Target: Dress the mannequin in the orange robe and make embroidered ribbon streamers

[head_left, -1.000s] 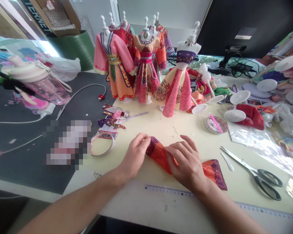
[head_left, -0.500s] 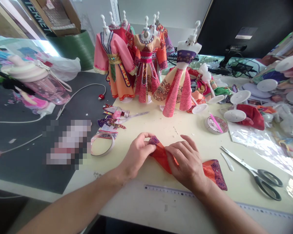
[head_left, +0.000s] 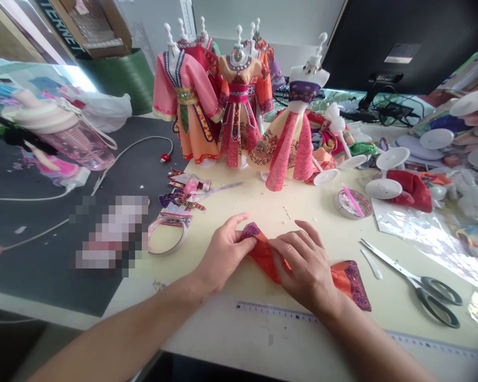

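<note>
An orange-red piece of fabric with purple patterned ends lies across the cream table mat. My left hand pinches its far left end between thumb and fingers, the index finger lifted away. Over its middle rests my right hand, thumb and index pinching an edge while the other fingers stretch out. The fabric's right end comes out from under my right wrist and lies flat. Below the hands is a clear ruler, partly covered by my right forearm.
Black-handled scissors and a small white blade-like tool lie to the right. A tape roll holds scraps and a pink stick. Dressed doll forms stand behind. At left are another tape roll, trims and a pink bottle.
My left index finger has lifted and straightened off the fabric's purple end. My right hand has barely moved, and the fabric stays in place.
</note>
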Available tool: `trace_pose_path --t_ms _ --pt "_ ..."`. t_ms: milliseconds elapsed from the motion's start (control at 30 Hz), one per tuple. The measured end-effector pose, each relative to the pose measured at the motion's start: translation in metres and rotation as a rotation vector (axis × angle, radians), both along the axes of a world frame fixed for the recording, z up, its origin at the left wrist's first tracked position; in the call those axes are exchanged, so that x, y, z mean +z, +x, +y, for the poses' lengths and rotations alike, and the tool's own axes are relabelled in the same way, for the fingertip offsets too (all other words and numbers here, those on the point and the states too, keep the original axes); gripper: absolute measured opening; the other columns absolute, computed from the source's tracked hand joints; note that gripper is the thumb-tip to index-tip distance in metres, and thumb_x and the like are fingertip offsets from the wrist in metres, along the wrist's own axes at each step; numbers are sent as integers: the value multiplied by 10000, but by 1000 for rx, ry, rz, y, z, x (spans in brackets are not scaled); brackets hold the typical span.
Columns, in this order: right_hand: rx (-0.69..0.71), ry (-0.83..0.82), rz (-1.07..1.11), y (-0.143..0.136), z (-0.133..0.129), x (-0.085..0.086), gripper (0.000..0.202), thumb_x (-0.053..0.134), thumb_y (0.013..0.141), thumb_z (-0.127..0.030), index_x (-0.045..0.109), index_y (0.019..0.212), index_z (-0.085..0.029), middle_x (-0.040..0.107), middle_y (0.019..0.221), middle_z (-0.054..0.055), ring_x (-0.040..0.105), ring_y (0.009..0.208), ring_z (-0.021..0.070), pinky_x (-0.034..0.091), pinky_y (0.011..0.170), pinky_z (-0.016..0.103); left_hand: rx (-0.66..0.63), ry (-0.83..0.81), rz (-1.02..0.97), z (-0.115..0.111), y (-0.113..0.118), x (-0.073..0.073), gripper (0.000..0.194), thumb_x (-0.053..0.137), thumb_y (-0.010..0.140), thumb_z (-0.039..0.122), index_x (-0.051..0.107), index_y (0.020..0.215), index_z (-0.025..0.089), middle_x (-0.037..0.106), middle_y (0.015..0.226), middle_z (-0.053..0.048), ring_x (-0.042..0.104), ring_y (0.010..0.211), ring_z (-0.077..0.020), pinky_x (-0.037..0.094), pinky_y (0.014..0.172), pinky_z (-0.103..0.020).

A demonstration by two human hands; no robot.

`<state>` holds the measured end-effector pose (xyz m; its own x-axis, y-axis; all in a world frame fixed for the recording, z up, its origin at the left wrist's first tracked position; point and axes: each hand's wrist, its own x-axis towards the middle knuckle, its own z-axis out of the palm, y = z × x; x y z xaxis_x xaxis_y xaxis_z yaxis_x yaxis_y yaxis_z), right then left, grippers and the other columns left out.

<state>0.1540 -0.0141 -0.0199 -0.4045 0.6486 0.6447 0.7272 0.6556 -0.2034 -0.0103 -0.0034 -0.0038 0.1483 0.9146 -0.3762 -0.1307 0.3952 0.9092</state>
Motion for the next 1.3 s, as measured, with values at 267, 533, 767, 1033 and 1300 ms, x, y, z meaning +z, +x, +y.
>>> trace_pose_path --t_ms 267,533,767,1033,1300 --pt "17 15 -25 0 0 1 223 524 761 -33 596 894 -197 615 725 -7 513 669 120 397 955 427 24 -4 6 0 1 2 564 616 721 187 447 1258 171 665 764 -24 590 713 -153 437 715 -288" --pt "16 17 -34 1 1 0 231 532 751 -26 600 898 -191 616 724 -3 512 669 121 400 954 426 37 -11 -29 0 -2 2 405 573 770 275 546 1165 190 655 760 -18 578 746 -156 432 742 -290" --pt "18 17 -22 -1 0 0 228 506 767 -30 590 886 -205 618 724 -11 525 668 117 395 961 424 49 5 14 2 0 -2 392 586 781 287 558 1162 198 662 757 -22 587 755 -164 435 735 -291" --pt "14 38 -35 0 0 -1 229 514 760 -20 575 890 -199 624 732 -10 528 679 119 397 966 426 57 33 50 3 2 2 374 547 805 230 528 1175 172 661 702 -8 595 691 -154 452 727 -295" --pt "11 44 -44 0 0 -1 226 538 746 -14 574 884 -189 628 732 -6 523 681 121 406 956 431 45 39 63 0 1 1 370 540 818 256 518 1181 188 663 771 -10 588 753 -142 442 741 -267"
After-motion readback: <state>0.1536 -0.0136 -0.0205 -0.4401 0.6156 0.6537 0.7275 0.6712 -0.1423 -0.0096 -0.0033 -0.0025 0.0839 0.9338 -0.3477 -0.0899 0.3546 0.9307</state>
